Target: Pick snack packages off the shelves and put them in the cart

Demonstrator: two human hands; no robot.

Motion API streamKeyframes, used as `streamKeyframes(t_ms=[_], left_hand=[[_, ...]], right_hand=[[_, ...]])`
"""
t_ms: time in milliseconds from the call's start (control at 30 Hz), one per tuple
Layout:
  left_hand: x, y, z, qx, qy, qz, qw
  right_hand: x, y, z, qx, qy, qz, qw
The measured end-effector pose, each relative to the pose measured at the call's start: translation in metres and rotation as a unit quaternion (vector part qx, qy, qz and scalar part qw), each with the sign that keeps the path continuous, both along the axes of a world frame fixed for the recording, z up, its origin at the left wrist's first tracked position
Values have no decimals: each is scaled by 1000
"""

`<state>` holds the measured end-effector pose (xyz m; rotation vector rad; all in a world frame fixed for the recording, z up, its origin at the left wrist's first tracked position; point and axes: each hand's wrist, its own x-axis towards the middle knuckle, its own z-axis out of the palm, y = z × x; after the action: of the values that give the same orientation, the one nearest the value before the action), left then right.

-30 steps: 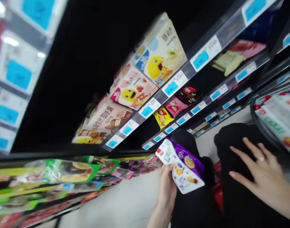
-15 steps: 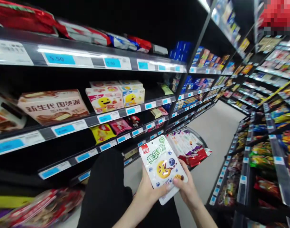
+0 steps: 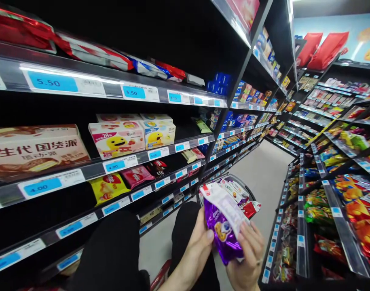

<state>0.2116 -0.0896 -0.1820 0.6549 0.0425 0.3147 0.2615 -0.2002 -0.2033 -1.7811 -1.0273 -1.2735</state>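
A snack bag [image 3: 223,232], shiny purple with a white upper part and a round biscuit picture, is held in front of my lap. My left hand [image 3: 195,244] grips its left side, thumb on the front and fingers mostly hidden behind. At the right side my right hand [image 3: 247,250] holds it too, with fingers laid over the edge. Whether the white part is a second pouch I cannot tell. Just beyond, several white pouches [image 3: 233,190] and a red packet [image 3: 250,209] lie in a dark basket, partly covered by the held bag.
Shelves with blue price labels line the left, bearing a brown cake box [image 3: 36,149], a smiling-face box [image 3: 118,139] and a yellow packet [image 3: 108,188]. Bagged snacks [image 3: 321,208] fill the right-hand rack. A pale aisle floor [image 3: 263,165] runs between them. My dark-clothed knees are below.
The white blueberry-print face no longer shows; a purple and white bag is now in both hands. The right hand's fingers have shifted onto its front, and the view has turned slightly right.
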Motion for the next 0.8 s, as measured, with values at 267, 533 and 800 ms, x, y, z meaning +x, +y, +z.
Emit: streamKeyframes(t_ms=[267,533,800], left_hand=[[10,25,-20,-79,45,-11,996],[-6,37,-30,-10,14,-9,1000],[-12,41,-32,41,-15,-20,999]], right_hand=[[7,-7,5,-250,-182,13,951],[4,3,-45,-81,-142,31,986],[7,-17,-59,-37,104,102,989]])
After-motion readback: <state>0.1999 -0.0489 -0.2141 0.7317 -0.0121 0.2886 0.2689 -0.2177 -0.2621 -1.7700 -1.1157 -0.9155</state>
